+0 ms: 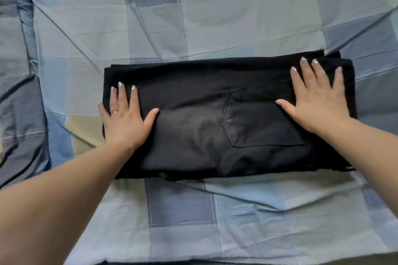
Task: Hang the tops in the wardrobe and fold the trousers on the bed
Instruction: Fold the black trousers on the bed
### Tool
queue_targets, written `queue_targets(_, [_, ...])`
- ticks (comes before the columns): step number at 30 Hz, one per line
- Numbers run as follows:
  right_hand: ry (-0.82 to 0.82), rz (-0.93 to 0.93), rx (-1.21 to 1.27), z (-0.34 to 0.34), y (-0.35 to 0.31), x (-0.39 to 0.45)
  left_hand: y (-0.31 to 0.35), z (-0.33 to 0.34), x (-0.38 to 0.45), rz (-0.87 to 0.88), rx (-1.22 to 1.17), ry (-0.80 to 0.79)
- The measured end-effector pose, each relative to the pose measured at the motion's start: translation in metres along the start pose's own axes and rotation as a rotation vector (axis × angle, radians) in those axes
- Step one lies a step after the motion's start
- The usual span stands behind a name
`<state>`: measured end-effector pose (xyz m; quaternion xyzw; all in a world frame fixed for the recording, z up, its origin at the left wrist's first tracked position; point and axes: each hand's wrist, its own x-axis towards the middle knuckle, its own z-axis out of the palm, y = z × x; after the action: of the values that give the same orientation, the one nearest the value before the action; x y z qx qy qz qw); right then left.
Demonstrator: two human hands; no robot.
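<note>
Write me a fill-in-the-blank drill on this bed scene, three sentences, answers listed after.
1. The folded black denim trousers lie on a bedsheet patterned in blue and grey ____.
2. The left hand wears a ____ on one finger.
3. Both the left hand and the right hand rest on the trousers with fingers ____.

Missing words: checks; ring; spread flat

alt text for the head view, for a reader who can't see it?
Folded black denim trousers lie on a blue patchwork bedsheet, back pocket facing up. The left hand and right hand press flat on opposite ends, fingers spread.
</note>
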<state>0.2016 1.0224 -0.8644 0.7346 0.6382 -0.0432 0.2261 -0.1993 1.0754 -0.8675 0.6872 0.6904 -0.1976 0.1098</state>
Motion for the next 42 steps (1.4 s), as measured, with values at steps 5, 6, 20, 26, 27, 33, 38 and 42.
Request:
queue_targets(5, [0.036,-0.153,0.226,-0.032,-0.101,-0.038,0.077,0.002,-0.067,0.350,-0.085,-0.008])
queue_targets(6, [0.042,-0.240,0.255,-0.033,-0.126,-0.050,0.088,0.005,-0.080,0.413,-0.093,-0.014])
queue_targets(20, [-0.044,-0.127,0.310,-0.007,-0.100,-0.084,-0.074,0.033,-0.063,0.011,-0.313,0.065])
queue_targets(26, [-0.005,-0.088,1.279,-0.062,-0.181,-0.065,-0.096,0.002,-0.027,-0.352,-1.133,-0.128])
queue_targets(27, [-0.035,-0.050,1.338,-0.064,-0.191,-0.062,-0.097,-0.001,-0.026,-0.361,-1.217,-0.204])
queue_targets(33, [-0.122,0.155,1.470,-0.035,-0.205,-0.076,-0.088,-0.041,-0.043,-0.145,-1.457,-0.462])
queue_targets(38, [-0.226,0.196,1.524,-0.023,-0.207,-0.126,-0.058,-0.095,-0.072,0.079,-1.634,-0.567])
queue_targets(42, [-0.341,0.315,1.944,-0.056,-0.181,-0.130,0.002,-0.134,-0.099,0.290,-1.658,-0.580])
